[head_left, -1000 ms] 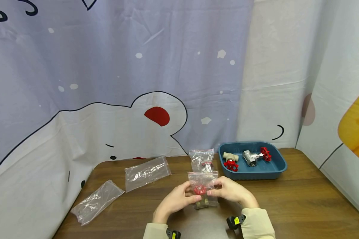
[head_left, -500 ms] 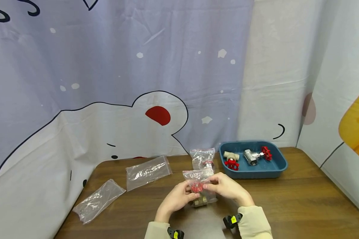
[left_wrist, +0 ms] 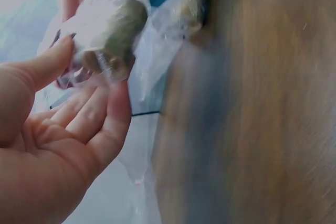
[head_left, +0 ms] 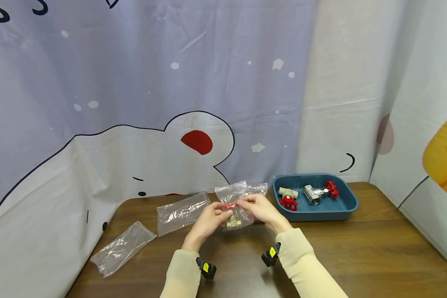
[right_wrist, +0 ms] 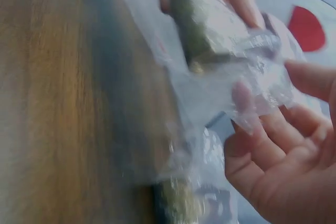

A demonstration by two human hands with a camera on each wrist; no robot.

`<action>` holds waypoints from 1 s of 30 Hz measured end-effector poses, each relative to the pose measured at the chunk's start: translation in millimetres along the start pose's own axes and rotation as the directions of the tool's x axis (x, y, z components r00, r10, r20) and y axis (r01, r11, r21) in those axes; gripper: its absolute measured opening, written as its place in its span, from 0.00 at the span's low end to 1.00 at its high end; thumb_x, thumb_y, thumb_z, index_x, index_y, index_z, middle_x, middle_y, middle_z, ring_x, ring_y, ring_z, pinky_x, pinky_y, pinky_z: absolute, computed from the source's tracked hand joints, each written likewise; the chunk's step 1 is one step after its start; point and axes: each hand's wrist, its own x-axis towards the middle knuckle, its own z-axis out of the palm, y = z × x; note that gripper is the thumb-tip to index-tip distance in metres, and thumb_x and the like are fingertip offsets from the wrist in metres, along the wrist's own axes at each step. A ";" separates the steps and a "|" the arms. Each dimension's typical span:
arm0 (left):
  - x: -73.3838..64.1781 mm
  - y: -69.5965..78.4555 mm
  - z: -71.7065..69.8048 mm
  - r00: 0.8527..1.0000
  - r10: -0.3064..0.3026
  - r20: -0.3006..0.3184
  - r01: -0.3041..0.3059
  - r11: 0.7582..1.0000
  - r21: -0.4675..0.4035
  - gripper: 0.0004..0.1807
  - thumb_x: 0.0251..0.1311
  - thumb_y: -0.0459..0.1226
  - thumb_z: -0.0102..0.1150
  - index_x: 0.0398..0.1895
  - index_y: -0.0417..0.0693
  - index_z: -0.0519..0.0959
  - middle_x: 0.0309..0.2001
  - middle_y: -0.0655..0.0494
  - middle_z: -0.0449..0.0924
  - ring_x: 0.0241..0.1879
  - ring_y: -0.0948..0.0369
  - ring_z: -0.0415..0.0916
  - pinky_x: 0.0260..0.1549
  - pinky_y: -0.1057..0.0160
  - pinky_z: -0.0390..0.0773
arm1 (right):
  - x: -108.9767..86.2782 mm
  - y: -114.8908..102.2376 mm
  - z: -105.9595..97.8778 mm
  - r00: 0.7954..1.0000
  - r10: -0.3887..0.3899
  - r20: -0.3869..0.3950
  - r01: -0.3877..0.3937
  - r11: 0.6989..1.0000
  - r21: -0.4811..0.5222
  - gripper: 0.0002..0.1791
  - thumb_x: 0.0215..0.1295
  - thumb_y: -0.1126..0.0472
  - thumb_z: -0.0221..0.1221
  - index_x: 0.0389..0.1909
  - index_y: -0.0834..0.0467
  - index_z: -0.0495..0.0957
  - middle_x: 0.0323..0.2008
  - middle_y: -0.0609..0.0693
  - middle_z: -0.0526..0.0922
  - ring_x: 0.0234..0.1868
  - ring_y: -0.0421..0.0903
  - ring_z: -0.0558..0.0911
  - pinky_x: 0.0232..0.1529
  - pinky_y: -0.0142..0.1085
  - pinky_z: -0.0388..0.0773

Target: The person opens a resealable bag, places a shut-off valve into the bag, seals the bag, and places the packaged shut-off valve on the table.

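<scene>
A clear zip bag (head_left: 229,191) with a brass valve (head_left: 233,223) inside is held between both hands, off the table. The valve's red handwheel (head_left: 229,205) shows through the plastic. My left hand (head_left: 205,223) pinches the bag and valve from the left, thumb in front. From the right, my right hand (head_left: 262,211) pinches the bag; in the right wrist view its fingers hold loose plastic beside the valve (right_wrist: 202,27). Behind it lies a second bagged valve, its bag top (head_left: 258,189) showing and the rest mostly hidden by the right hand in the head view.
Two flat clear bags (head_left: 123,249) (head_left: 182,214) lie on the left of the wooden table (head_left: 380,248). At the back right stands a blue tray (head_left: 320,216) holding a beige valve (head_left: 288,193) and a silver valve (head_left: 313,194), both with red handwheels. A patterned curtain (head_left: 134,82) hangs behind.
Both hands have lifted the bagged brass valve and carried it away from me and to the left, up beside the second bagged valve. The tray and flat bags have stayed put.
</scene>
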 end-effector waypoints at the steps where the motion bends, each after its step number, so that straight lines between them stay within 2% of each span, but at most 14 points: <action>1: 3.3 -0.7 -3.3 1.000 -0.004 -0.015 0.004 1.000 0.002 0.25 0.66 0.39 0.61 0.57 0.30 0.70 0.35 0.48 0.84 0.27 0.61 0.76 0.35 0.54 0.78 | 5.2 -2.5 3.2 1.000 0.018 -0.022 -0.019 1.000 -0.014 0.12 0.69 0.60 0.59 0.39 0.66 0.83 0.18 0.45 0.70 0.15 0.40 0.65 0.17 0.31 0.64; 5: 16.6 -1.8 -14.9 0.998 -0.016 -0.057 0.018 1.000 0.021 0.23 0.68 0.40 0.58 0.58 0.30 0.71 0.34 0.50 0.83 0.26 0.61 0.74 0.33 0.56 0.78 | 24.8 -12.0 13.6 0.993 0.076 -0.089 -0.081 0.995 -0.054 0.12 0.70 0.59 0.58 0.35 0.64 0.83 0.15 0.45 0.66 0.13 0.39 0.64 0.16 0.31 0.64; 10: 32.0 -4.0 -23.5 0.995 -0.052 -0.089 0.052 0.999 0.001 0.18 0.69 0.36 0.56 0.55 0.29 0.75 0.28 0.54 0.78 0.24 0.63 0.69 0.26 0.63 0.75 | 46.1 -17.0 22.4 0.982 0.159 -0.098 -0.162 0.986 -0.027 0.12 0.70 0.60 0.57 0.39 0.66 0.82 0.12 0.44 0.63 0.11 0.38 0.62 0.14 0.30 0.62; 12: 37.2 -6.1 -24.8 0.994 -0.071 -0.087 0.073 0.997 0.023 0.16 0.69 0.35 0.55 0.52 0.30 0.77 0.26 0.55 0.76 0.23 0.63 0.68 0.24 0.65 0.73 | 53.0 -15.5 25.8 0.975 0.196 -0.103 -0.199 0.980 -0.018 0.12 0.70 0.61 0.57 0.40 0.67 0.81 0.12 0.45 0.65 0.11 0.38 0.63 0.14 0.30 0.62; 16: 45.7 -10.6 -24.8 0.992 -0.112 -0.054 0.117 0.988 0.104 0.11 0.70 0.35 0.54 0.42 0.31 0.78 0.23 0.56 0.71 0.20 0.63 0.67 0.22 0.65 0.73 | 63.8 -6.7 32.2 0.959 0.241 -0.148 -0.259 0.959 -0.114 0.10 0.69 0.61 0.58 0.32 0.65 0.78 0.11 0.46 0.67 0.10 0.38 0.66 0.11 0.29 0.61; 18: 48.5 -11.4 -23.8 0.990 -0.136 -0.038 0.140 0.980 0.142 0.10 0.70 0.35 0.54 0.37 0.33 0.78 0.21 0.56 0.69 0.19 0.63 0.67 0.22 0.65 0.73 | 67.5 -2.2 34.2 0.953 0.247 -0.175 -0.279 0.942 -0.189 0.12 0.68 0.60 0.58 0.27 0.63 0.77 0.09 0.47 0.68 0.09 0.39 0.66 0.09 0.29 0.60; 23: 51.4 -12.8 -21.7 0.979 -0.203 -0.007 0.201 0.958 0.203 0.10 0.70 0.35 0.54 0.38 0.34 0.78 0.20 0.56 0.68 0.19 0.64 0.66 0.21 0.66 0.73 | 70.6 4.0 37.0 0.951 0.225 -0.214 -0.289 0.892 -0.347 0.14 0.65 0.61 0.59 0.22 0.65 0.79 0.05 0.47 0.67 0.06 0.39 0.66 0.07 0.29 0.60; 26: 52.9 -12.0 -21.1 0.973 -0.233 0.009 0.224 0.946 0.232 0.11 0.70 0.35 0.54 0.40 0.33 0.79 0.20 0.56 0.68 0.19 0.64 0.66 0.21 0.67 0.72 | 70.5 5.9 37.4 0.953 0.215 -0.215 -0.285 0.878 -0.384 0.14 0.64 0.62 0.59 0.22 0.67 0.81 0.04 0.47 0.67 0.05 0.39 0.66 0.07 0.28 0.60; 30: 55.1 -11.1 -20.4 0.973 -0.229 0.006 0.217 0.930 0.297 0.13 0.71 0.37 0.54 0.43 0.34 0.81 0.20 0.55 0.70 0.21 0.63 0.66 0.22 0.67 0.72 | 72.1 8.1 37.1 0.949 0.227 -0.217 -0.296 0.875 -0.383 0.14 0.65 0.62 0.59 0.23 0.67 0.81 0.04 0.47 0.68 0.06 0.39 0.67 0.08 0.27 0.59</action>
